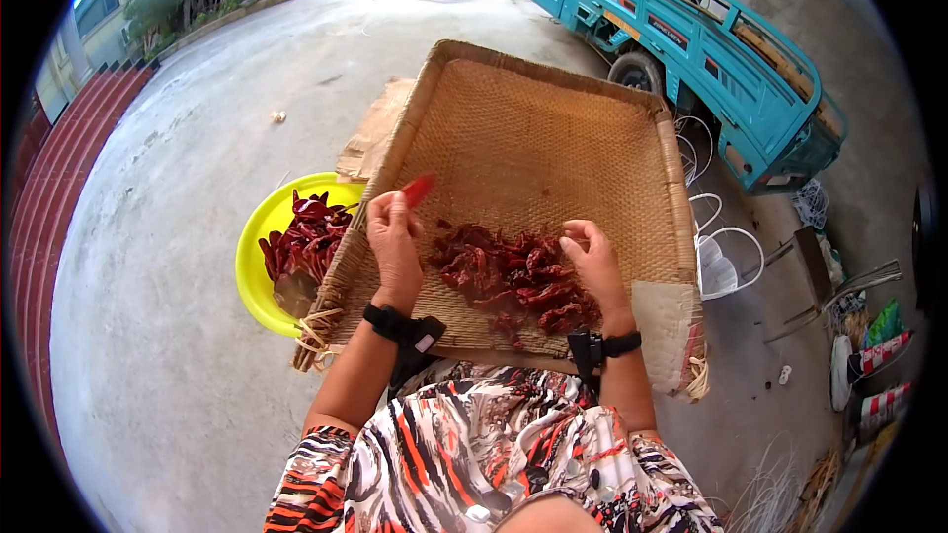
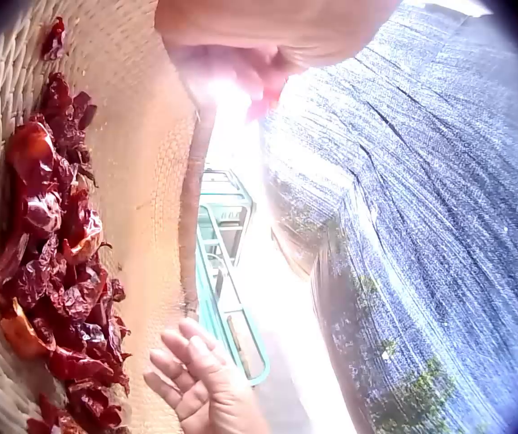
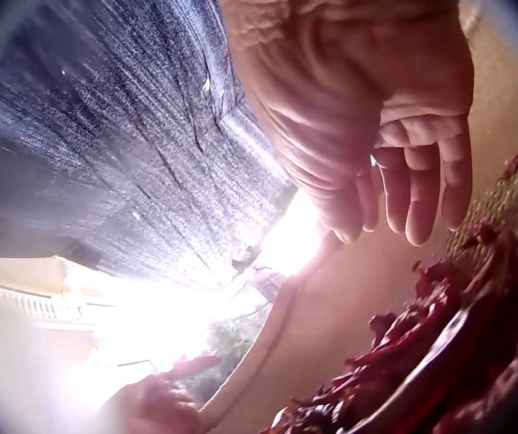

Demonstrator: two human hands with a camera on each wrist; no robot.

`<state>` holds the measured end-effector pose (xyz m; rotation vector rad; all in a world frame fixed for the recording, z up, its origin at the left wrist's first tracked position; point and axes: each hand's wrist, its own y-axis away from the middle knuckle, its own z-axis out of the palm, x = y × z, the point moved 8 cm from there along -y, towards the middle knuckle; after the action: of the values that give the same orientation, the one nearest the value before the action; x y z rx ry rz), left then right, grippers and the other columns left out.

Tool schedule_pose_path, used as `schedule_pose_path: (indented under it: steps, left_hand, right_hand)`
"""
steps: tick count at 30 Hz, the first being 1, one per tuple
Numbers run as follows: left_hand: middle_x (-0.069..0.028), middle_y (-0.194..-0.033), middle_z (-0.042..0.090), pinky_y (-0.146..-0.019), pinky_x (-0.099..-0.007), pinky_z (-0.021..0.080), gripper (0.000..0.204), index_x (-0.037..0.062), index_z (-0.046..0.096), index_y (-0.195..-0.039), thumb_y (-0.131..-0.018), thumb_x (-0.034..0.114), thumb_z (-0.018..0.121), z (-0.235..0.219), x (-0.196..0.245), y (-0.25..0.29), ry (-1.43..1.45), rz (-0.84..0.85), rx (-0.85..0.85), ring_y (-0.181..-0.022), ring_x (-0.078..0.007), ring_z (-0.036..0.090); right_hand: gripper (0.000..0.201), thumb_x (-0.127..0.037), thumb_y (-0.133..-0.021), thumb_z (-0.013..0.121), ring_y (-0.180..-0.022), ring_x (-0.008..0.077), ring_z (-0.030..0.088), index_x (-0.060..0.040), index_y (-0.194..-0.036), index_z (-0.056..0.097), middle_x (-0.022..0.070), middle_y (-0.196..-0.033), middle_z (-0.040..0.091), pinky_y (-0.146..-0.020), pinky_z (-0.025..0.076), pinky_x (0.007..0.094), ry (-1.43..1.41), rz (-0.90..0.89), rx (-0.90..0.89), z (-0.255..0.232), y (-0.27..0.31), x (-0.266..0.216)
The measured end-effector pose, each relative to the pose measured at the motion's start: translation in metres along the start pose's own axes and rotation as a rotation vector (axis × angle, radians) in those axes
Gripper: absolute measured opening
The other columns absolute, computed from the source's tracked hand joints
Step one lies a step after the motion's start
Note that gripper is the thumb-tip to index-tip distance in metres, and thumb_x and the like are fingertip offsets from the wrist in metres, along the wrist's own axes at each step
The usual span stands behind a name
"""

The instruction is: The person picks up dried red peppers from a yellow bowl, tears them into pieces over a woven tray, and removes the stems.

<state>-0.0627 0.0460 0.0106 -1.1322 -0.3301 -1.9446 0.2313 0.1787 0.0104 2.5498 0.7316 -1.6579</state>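
My left hand (image 1: 397,252) pinches a bright red dried chili pepper (image 1: 419,190) by one end, up over the left side of a woven basket tray (image 1: 553,138). In the left wrist view this hand fills the top, and glare washes out its fingertips. A heap of dark red, wrinkled dried chilies (image 1: 513,271) lies in the near part of the tray. At the heap's right side is my right hand (image 1: 596,262), its fingers loosely bent and nothing between them. The right wrist view shows its relaxed fingers (image 3: 422,194) hanging beside the chilies.
A yellow basin (image 1: 259,301) of chilies stands left of the tray, partly under its edge. Flat cardboard (image 1: 380,123) lies behind it. To the right are a white bucket (image 1: 719,271), a chair (image 1: 815,276) and a parked blue cargo tricycle (image 1: 691,49). Red steps (image 1: 74,178) run along the far left.
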Motion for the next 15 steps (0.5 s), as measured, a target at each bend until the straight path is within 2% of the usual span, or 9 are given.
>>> schedule_pose_path:
  steps: [2,3,5,7,9,12,15]
  left_hand:
    - [0.0005,-0.071,0.050,-0.051,-0.0224,0.039,0.009,0.0109,0.048,-0.099,-0.102,0.019,0.052,-0.022,-0.001,-0.008,0.056,0.053,0.164,-0.058,-0.0084,0.047]
    - [-0.0018,-0.075,0.053,-0.052,-0.0238,0.041,0.009,0.0106,0.046,-0.103,-0.103,0.019,0.050,-0.026,0.004,-0.012,0.020,0.075,0.184,-0.059,-0.0099,0.049]
    - [-0.0043,-0.081,0.055,-0.052,-0.0245,0.044,0.013,0.0102,0.044,-0.107,-0.104,0.022,0.048,-0.041,0.006,-0.015,0.022,0.061,0.350,-0.059,-0.0107,0.050]
    - [-0.0072,-0.098,0.058,-0.056,-0.0255,0.047,0.026,0.0086,0.040,-0.121,-0.104,0.027,0.045,-0.048,0.016,-0.017,0.021,0.085,0.404,-0.063,-0.0119,0.056]
    - [-0.0090,-0.106,0.059,-0.057,-0.0255,0.047,0.034,0.0062,0.034,-0.131,-0.104,0.023,0.046,-0.047,0.035,-0.016,-0.039,0.210,0.424,-0.065,-0.0122,0.057]
    - [-0.0094,-0.104,0.062,-0.060,-0.0249,0.047,0.035,0.0034,0.037,-0.132,-0.101,0.017,0.049,-0.039,0.034,-0.015,-0.105,0.210,0.418,-0.065,-0.0117,0.058]
    - [-0.0078,-0.095,0.063,-0.062,-0.0241,0.047,0.027,0.0029,0.046,-0.124,-0.099,0.011,0.051,-0.018,0.009,-0.019,-0.191,0.072,0.036,-0.068,-0.0111,0.058]
  right_hand:
    - [0.027,-0.012,-0.091,0.065,-0.095,0.0155,0.062,-0.0018,-0.116,0.062,0.0076,-0.105,0.066,-0.085,0.051,0.0302,0.026,0.045,0.030,-0.010,0.000,0.019]
    - [0.027,-0.013,-0.090,0.065,-0.095,0.0170,0.063,-0.0017,-0.114,0.063,0.0087,-0.104,0.066,-0.085,0.051,0.0312,0.050,0.052,0.016,-0.012,0.000,0.024]
    - [0.026,-0.013,-0.089,0.066,-0.094,0.0200,0.065,-0.0014,-0.111,0.064,0.0111,-0.103,0.067,-0.085,0.051,0.0332,0.095,0.068,-0.009,-0.013,0.001,0.034]
    - [0.025,-0.013,-0.088,0.067,-0.093,0.0201,0.065,-0.0009,-0.109,0.064,0.0111,-0.099,0.068,-0.084,0.051,0.0329,0.070,0.072,-0.072,-0.008,0.008,0.025]
    - [0.025,-0.014,-0.087,0.067,-0.091,0.0209,0.065,-0.0008,-0.108,0.065,0.0115,-0.096,0.068,-0.083,0.051,0.0332,0.085,0.061,-0.130,0.000,0.014,0.014]
    - [0.027,-0.014,-0.083,0.071,-0.089,0.0232,0.065,-0.0022,-0.106,0.066,0.0136,-0.093,0.067,-0.080,0.051,0.0351,0.152,0.017,-0.239,0.013,0.017,0.008]
    - [0.029,-0.014,-0.080,0.074,-0.091,0.0234,0.064,-0.0030,-0.105,0.066,0.0136,-0.093,0.066,-0.079,0.051,0.0350,0.311,-0.065,-0.261,0.015,0.019,0.003]
